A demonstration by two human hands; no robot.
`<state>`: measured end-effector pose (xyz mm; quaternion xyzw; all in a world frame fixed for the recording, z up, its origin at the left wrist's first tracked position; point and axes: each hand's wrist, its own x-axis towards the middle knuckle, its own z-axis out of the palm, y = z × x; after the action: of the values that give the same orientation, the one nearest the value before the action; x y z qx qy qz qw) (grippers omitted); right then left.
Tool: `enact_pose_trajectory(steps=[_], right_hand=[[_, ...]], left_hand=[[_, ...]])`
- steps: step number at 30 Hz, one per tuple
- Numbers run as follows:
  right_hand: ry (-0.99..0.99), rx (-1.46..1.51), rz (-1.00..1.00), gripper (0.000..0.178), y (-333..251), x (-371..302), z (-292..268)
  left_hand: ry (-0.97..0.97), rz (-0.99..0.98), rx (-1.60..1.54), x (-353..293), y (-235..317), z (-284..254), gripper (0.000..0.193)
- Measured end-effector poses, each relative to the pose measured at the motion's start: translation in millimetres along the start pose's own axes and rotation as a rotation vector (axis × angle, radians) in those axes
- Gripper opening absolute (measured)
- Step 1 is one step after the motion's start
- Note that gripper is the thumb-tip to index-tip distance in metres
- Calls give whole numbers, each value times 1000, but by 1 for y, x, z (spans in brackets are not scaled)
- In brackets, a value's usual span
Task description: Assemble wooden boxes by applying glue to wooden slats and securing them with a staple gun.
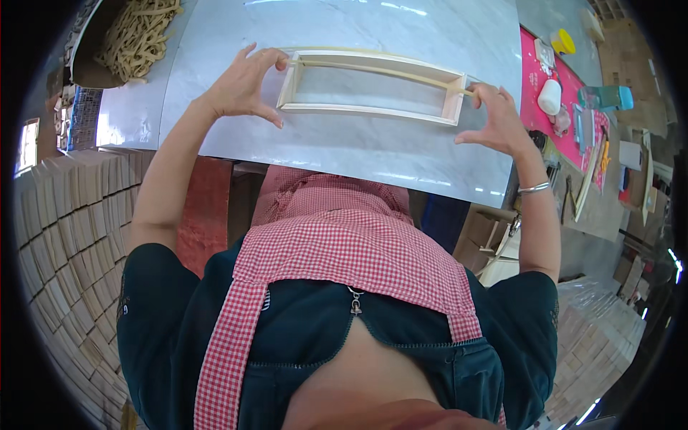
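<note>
A long, shallow frame of pale wood lies on the table in front of me. A tan rubber band is stretched lengthwise over it, reaching past both short ends. At the left end, the curled fingers of my left hand hold the band, with the thumb spread away toward the near corner. My right hand has the band's other end hooked at its bent fingers, just beyond the frame's right end. Its thumb points toward the frame, apart from the fingers.
A box of tan rubber bands stands at the far left of the marbled table. Stacked wooden pieces fill the left side. A pink mat at right bears a white bottle; a teal bottle lies nearby.
</note>
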<state>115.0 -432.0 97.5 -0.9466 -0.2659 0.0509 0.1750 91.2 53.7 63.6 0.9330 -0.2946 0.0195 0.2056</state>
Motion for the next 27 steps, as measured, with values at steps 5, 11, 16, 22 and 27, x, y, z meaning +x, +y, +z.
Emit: enact_pose_trajectory(steps=[5, 11, 16, 22, 27], right_hand=[[3, 138, -25, 52, -2, -5, 21], [281, 137, -138, 40, -17, -32, 56], [366, 186, -92, 36, -23, -40, 76], [318, 148, -161, 23, -16, -32, 67], [301, 434, -138, 13, -8, -24, 63]], left_hand=[[18, -39, -137, -12, -5, 20, 56], [199, -48, -280, -31, 6, 39, 31], [289, -25, -82, -42, 8, 60, 34], [258, 90, -74, -29, 6, 39, 25], [247, 41, -8, -29, -8, 52, 27]])
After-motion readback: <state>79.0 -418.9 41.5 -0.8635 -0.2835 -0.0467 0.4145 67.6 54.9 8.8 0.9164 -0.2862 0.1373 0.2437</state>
